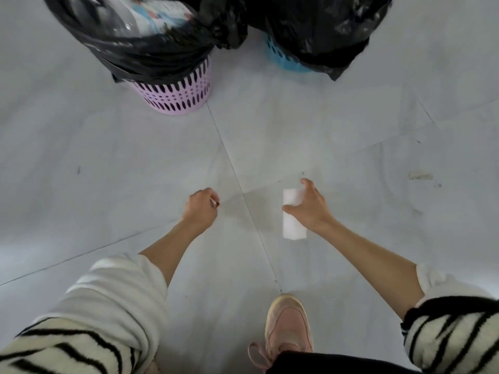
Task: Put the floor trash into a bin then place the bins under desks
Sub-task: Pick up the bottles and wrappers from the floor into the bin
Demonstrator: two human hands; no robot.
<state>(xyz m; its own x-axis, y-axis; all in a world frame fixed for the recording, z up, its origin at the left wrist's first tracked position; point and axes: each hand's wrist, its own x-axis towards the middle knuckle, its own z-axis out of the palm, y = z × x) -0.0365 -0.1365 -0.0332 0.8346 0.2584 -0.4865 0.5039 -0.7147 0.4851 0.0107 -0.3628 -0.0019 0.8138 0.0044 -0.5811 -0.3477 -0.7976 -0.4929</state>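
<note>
A white rectangular block of floor trash lies lengthwise under my right hand. My thumb crosses its near side and my fingers curve round its far end, gripping it. My left hand hangs over the bare floor with loosely curled fingers and holds nothing. Ahead stand two perforated bins lined with black bags: a pink bin at upper left, with clear plastic and paper trash inside, and a blue bin at upper right, mostly hidden by its bag.
The pale grey tiled floor spreads all around, with a small dirty smear to the right. My pink shoe stands at the bottom centre. Striped sleeves frame both lower corners.
</note>
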